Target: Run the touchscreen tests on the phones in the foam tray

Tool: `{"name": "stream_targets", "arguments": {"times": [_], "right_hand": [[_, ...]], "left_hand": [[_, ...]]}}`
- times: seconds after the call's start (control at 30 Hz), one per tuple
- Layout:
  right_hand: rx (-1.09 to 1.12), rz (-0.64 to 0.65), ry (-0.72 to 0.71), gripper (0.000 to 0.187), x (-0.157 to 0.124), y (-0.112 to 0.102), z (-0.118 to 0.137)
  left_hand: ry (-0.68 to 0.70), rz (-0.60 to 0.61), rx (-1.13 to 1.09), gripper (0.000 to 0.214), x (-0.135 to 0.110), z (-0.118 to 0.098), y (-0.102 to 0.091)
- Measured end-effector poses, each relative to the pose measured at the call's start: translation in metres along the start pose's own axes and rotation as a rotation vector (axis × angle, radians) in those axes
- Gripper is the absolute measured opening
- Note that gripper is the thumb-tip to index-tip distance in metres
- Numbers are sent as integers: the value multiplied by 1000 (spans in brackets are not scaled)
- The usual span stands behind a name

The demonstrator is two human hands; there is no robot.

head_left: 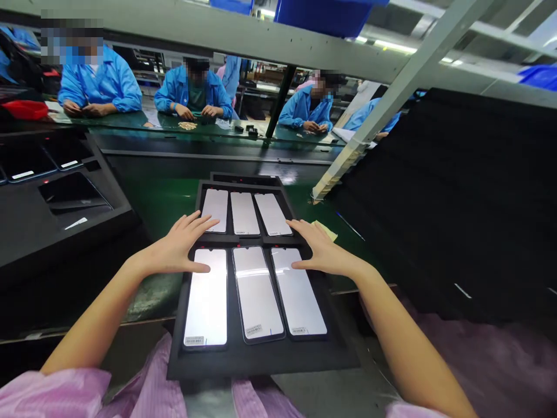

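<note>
Green bench (161, 200): beneath black tray (261, 359)
Phones (259, 293): six between the hands, long axes roughly 12-to-6
Left hand (177, 247): spread, ungrasping, 10 o'clock
Right hand (321, 248): likewise, 2 o'clock, equally near

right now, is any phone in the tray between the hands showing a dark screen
No, all six phones in that tray are lit white.

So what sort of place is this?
Probably an electronics factory: a black tray holds six white-screened phones, and several blue-jacketed people sit at a long green bench.
</note>
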State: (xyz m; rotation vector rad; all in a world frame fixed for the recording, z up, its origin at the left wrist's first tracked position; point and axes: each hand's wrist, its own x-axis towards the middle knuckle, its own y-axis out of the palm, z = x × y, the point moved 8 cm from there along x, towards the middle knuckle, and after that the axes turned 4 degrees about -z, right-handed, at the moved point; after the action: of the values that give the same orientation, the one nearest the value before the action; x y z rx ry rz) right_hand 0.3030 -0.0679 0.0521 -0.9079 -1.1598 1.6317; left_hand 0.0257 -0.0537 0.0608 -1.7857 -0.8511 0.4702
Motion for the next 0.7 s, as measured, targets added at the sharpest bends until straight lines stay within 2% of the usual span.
{"name": "stream_targets", "arguments": {"times": [0.1, 0.2, 0.4, 0.7], "right_hand": [[19, 163, -10, 105, 24, 9, -2], [15, 245, -9, 107, 33, 13, -1], [4, 227, -39, 103, 36, 12, 4], [-22, 222, -34, 102, 35, 12, 8]], "left_hand": [[-4, 169, 113, 101, 31, 10, 11], [-38, 279, 164, 102, 42, 17, 21], [-55, 291, 199, 97, 41, 22, 21], [-27, 228, 171, 93, 39, 19, 20]]}}
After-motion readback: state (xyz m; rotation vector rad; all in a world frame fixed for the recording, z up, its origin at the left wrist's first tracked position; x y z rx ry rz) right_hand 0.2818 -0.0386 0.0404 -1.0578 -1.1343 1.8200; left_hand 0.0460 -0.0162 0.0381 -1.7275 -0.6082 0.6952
